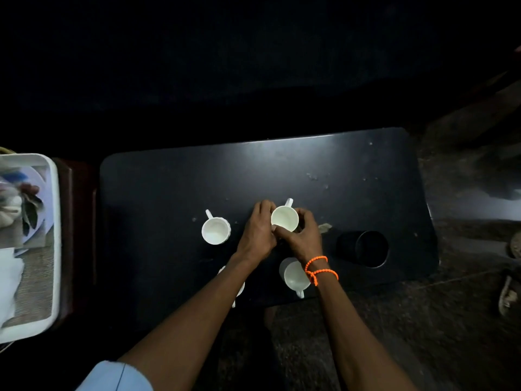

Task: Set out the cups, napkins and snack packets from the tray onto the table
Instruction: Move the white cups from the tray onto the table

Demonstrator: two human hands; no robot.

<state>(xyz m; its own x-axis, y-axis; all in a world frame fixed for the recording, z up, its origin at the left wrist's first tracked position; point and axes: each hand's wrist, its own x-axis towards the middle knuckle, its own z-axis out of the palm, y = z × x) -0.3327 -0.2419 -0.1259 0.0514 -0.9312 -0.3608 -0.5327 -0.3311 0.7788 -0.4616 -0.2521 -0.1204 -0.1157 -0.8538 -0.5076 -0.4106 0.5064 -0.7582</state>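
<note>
Both my hands wrap one white cup [284, 218] standing upright near the middle of the dark table [174, 187], its handle pointing away from me. My left hand [258, 230] holds its left side and my right hand [303, 235] its right and near side. Another white cup [215, 230] stands apart to the left. A third white cup [294, 276] sits near the front edge under my right wrist. A fourth cup [241, 287] is mostly hidden under my left forearm. The white tray [55, 221] at the far left holds a white napkin [10, 280] and blurred packets [17, 204].
A dark cup [366, 248] lies on its side on the table's right part. Crumbs or scuffs dot the table's right half. The tray rests on a reddish-brown stand [79, 221] beside the table. Sandals [510, 289] lie on the floor at the right.
</note>
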